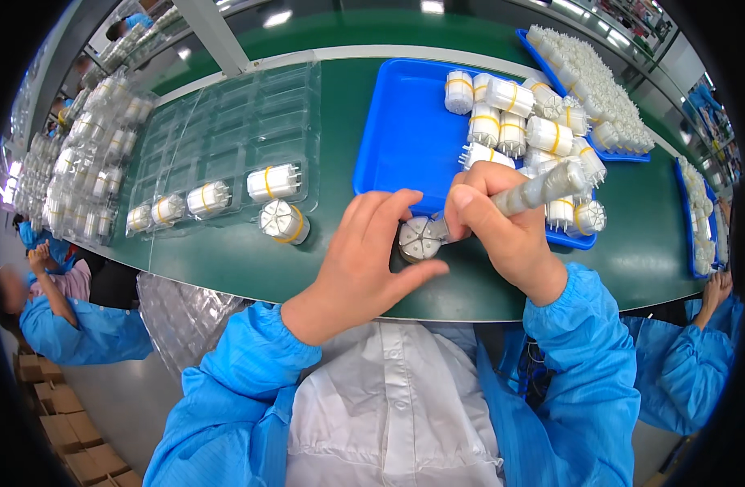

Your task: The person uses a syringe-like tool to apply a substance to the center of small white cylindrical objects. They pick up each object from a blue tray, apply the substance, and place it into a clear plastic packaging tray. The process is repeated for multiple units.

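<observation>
My left hand [352, 264] curls its fingers and thumb around an upright white cylindrical part [419, 241] near the table's front edge. Its round top is divided into wedge-shaped segments. In my right hand [502, 223] is a stick-like tool with a thick, whitish, wrapped-looking handle [543, 188]. The tool slants down to the left, its narrow end at the part's top; the exact tip is hard to make out. Left of my left hand, a similar cylinder with a yellow band [285, 221] stands apart on the green table.
A clear compartment tray [226, 138] holds several banded cylinders along its near row. The blue tray [401, 122] has more piled on its right side. Filled clear trays [88, 162] are stacked at left; other blue trays [628, 154] stand at right. People sit on both sides.
</observation>
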Demonstrator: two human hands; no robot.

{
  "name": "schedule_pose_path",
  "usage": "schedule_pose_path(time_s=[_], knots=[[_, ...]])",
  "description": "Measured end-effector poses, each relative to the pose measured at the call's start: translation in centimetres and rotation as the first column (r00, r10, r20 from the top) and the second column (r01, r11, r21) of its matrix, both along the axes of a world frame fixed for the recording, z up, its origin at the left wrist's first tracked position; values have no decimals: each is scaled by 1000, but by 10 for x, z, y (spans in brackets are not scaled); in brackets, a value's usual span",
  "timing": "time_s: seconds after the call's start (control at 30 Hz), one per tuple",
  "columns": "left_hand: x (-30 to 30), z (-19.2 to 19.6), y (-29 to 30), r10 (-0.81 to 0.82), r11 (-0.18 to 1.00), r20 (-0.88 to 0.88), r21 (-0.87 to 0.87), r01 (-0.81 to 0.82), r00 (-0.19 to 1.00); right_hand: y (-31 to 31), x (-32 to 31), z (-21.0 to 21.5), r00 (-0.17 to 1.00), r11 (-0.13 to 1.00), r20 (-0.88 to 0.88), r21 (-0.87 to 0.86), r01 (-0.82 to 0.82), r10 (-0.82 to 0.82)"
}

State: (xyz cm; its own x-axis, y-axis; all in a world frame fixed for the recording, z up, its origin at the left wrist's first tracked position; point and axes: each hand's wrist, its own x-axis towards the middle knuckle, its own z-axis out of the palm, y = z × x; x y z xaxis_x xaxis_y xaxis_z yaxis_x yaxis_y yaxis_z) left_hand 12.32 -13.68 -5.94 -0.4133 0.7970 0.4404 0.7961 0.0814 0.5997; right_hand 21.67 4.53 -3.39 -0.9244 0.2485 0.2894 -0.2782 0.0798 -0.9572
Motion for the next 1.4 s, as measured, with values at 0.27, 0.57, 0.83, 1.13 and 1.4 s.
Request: schedule_pose_path(time_s=[0.27,0.57,0.83,1.13,1.4], knots=[[2,-7,0,-118,982,100,159,101,988,2,1,8,999,997,-35,-75,15,-17],[-1,-6,4,-68,991,-59,109,74,996,0,1,0,999,999,-39,22,31,-30],[17,26,-62,6,999,-52,36,-4,999,5,2,7,990,990,23,-30,137,-136],[-24,39,-105,384,902,-268,-94,-421,884,-11,0,-1,996,991,-33,103,85,-82],[-53,39,-93,333,906,-348,-140,-400,876,-5,-1,-5,992,972,-46,195,128,-121]])
